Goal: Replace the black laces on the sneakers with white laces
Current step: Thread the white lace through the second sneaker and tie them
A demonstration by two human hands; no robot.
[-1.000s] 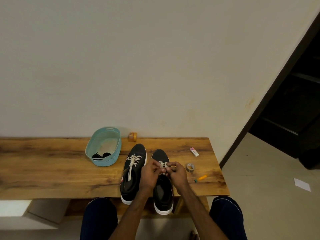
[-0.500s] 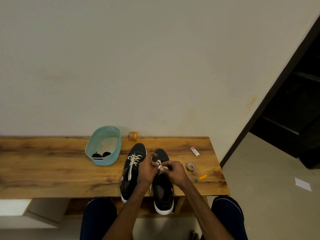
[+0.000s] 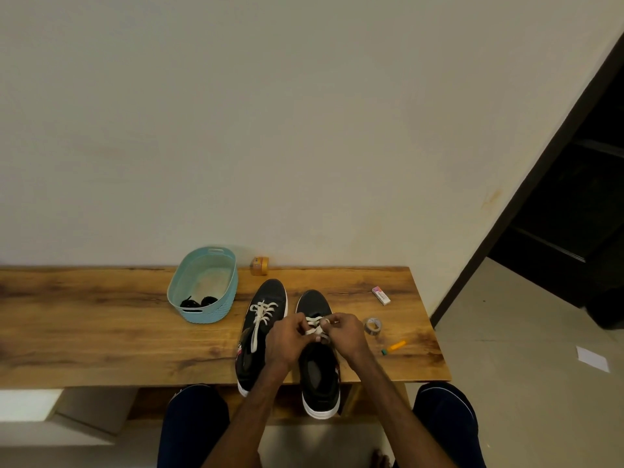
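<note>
A wooden desk (image 3: 101, 332) stands against a plain wall, and the person sits before it, a dark-trousered knee at either side of the near edge. Toward the back of the desk is a teal basket (image 3: 216, 314) with black laces (image 3: 199, 302) lying at its near end. An orange tape roll (image 3: 259, 266) stands just beside the basket, against the wall. To the right of the shoes lie a small white box (image 3: 381, 295), a grey tape roll (image 3: 372, 326) and an orange stick (image 3: 394, 347) with a green tip, each apart from the others. The grey roll is just beside the right hand (image 3: 347, 336). A white sheet of paper (image 3: 592, 358) lies on the floor beyond the end of the desk, near a dark doorway. Two black sneakers with white soles lie side by side at the middle of the desk, their long axes running from the person toward the wall, toes pointing at the wall and heels overhanging the near edge. The laced sneaker (image 3: 270, 292), nearer the basket, carries a white lace (image 3: 261, 315) with one end trailing back along its tongue. The left hand (image 3: 285, 339) crosses over its rear part and hides some of it. Both hands meet over the eyelets of the second sneaker (image 3: 319, 383). Each grip is pressed together, pinching its lace (image 3: 314, 325) between thumb and fingertips, and the hands cover most of the lacing.
</note>
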